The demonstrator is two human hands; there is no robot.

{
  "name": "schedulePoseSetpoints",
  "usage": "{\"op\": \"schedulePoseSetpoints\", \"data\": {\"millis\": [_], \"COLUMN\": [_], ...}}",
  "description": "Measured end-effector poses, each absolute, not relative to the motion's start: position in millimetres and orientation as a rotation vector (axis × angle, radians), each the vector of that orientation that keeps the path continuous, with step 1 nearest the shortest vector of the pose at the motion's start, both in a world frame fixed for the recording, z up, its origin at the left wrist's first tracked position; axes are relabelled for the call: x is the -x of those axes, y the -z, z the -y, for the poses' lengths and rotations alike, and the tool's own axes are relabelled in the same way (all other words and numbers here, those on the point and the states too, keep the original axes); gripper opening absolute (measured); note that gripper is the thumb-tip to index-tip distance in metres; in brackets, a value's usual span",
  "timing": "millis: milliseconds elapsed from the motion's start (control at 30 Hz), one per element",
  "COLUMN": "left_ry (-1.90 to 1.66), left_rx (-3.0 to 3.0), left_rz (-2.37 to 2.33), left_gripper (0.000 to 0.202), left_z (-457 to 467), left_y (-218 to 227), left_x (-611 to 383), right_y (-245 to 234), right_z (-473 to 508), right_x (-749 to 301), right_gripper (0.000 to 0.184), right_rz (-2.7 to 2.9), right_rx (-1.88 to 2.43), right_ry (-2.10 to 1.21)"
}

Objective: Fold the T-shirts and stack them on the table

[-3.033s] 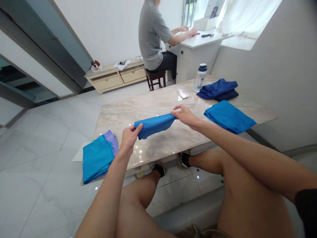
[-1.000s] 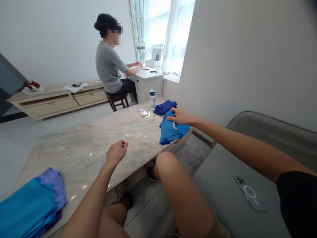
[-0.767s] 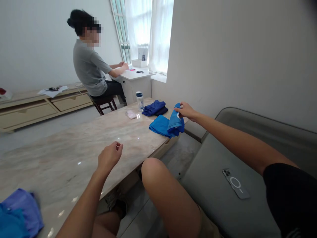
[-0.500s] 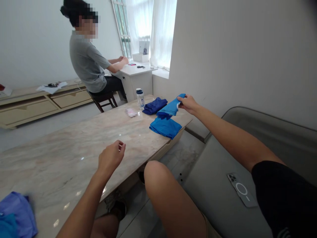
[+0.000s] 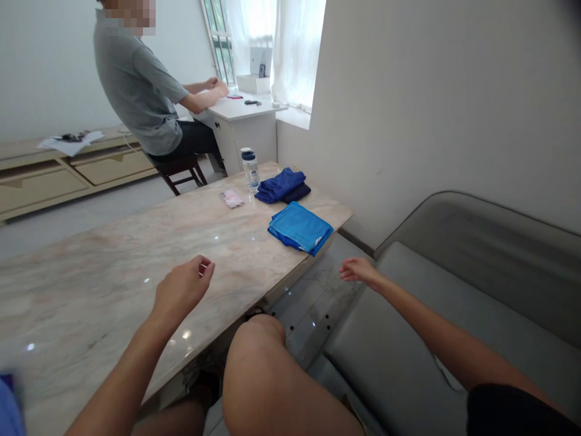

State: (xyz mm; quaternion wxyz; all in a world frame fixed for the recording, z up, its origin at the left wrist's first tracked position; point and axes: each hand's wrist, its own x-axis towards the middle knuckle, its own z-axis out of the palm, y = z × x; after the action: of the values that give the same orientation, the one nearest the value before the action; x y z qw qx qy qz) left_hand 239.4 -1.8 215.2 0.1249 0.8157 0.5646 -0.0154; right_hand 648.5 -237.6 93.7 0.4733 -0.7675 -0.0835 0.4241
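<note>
A folded bright blue cloth [image 5: 300, 227] lies flat near the right end of the marble table [image 5: 136, 254]. Behind it sits a crumpled dark blue cloth [image 5: 281, 184]. My right hand [image 5: 358, 270] hovers below and to the right of the table's corner, off the table, fingers loosely stretched out and holding nothing. My left hand [image 5: 181, 287] hangs above the table's near edge with its fingers curled in, nothing visible in them.
A water bottle [image 5: 249, 169] and a small pink item [image 5: 231, 198] stand on the table's far side. A grey sofa [image 5: 454, 284] runs along the right. A person in a grey shirt [image 5: 136, 91] sits at a white desk [image 5: 240, 118]. A low wooden cabinet [image 5: 68, 169] lines the far wall.
My right hand set the bright blue cloth down on the folded pile and drew back off the table toward the sofa. The left hand stayed curled above the table.
</note>
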Motion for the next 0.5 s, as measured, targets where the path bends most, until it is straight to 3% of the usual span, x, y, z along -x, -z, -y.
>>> {"op": "schedulePoseSetpoints", "data": {"millis": [133,233,500], "left_ry": [-0.082,-0.294,-0.537], "left_rx": [-2.343,-2.275,-2.335], "left_rz": [-1.601,-1.630,-1.958], "left_gripper": [0.033,0.029,0.033], "left_z": [14,46,207], "left_y": [-236,-254,-231], "left_x": [-234,-225,-176], "right_y": [-73,-83,-154], "right_z": [268,264,290], "right_x": [-615,-568,-382], "right_gripper": [0.015,0.021,0.056], "right_rz": [0.362,0.615,1.329], "right_rx": [1.834,1.742,1.548], "right_ry": [-1.128,-1.125,-0.517]}}
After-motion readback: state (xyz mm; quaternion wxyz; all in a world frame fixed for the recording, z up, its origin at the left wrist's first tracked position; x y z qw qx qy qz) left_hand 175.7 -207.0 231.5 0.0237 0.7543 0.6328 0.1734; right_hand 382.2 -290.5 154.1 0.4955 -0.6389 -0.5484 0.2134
